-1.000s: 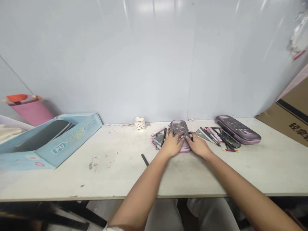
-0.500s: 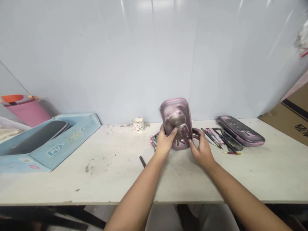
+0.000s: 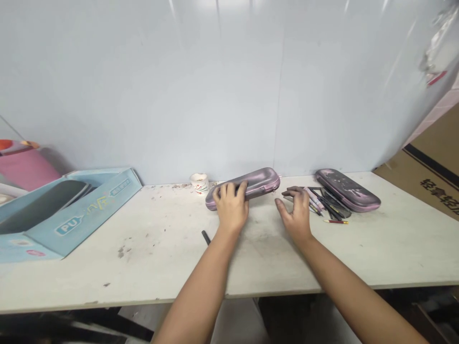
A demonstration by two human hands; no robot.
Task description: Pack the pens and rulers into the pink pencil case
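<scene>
A pink-grey pencil case (image 3: 258, 184) lies sideways near the wall on the white table (image 3: 150, 248). My left hand (image 3: 231, 208) rests on its left end, fingers curled over the top edge. My right hand (image 3: 297, 215) hovers just right of the case with fingers spread, holding nothing, close to a pile of pens and pencils (image 3: 322, 203).
A second pink pencil case (image 3: 346, 190) lies at the right beyond the pens. A small white cup (image 3: 199, 182) stands by the wall. A black stick (image 3: 205, 237) lies near my left forearm. A blue cardboard box (image 3: 68, 210) sits at the left, a brown carton (image 3: 430, 177) at the right.
The pencil case was lifted upright off the pens in both hands, then turned sideways and laid down leftward. My right hand let go and opened; my left stays on it.
</scene>
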